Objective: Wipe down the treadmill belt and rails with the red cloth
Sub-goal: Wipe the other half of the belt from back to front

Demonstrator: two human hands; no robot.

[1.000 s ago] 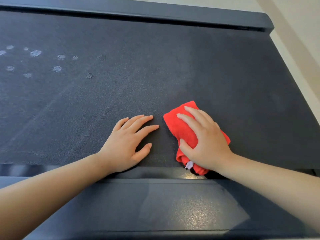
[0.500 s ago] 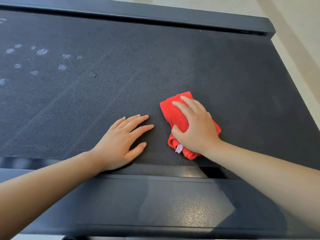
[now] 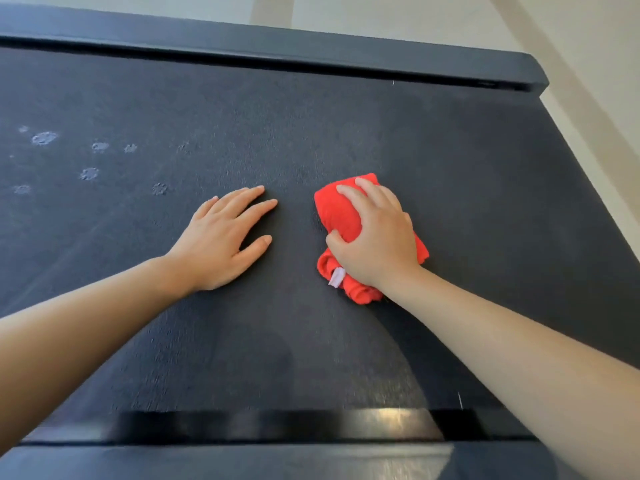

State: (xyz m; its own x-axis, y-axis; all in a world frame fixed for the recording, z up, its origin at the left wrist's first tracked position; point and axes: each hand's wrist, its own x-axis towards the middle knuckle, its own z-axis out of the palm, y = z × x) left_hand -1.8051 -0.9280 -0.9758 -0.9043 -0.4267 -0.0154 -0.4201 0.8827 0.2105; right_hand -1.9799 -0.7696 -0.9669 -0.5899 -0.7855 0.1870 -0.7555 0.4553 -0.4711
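Note:
The dark treadmill belt fills most of the head view. My right hand presses down on the bunched red cloth in the middle of the belt, fingers curled over it; a small white tag sticks out at the cloth's near end. My left hand lies flat on the belt just left of the cloth, fingers spread, holding nothing. The far rail runs across the top. The near rail runs along the bottom edge.
Several pale dusty spots mark the belt at the far left. A glossy strip separates the belt from the near rail. Light-coloured floor shows beyond the treadmill's right end.
My right hand has pushed the red cloth away from the near rail, further onto the belt. My left hand has slid forward with it, and more belt now shows below both hands.

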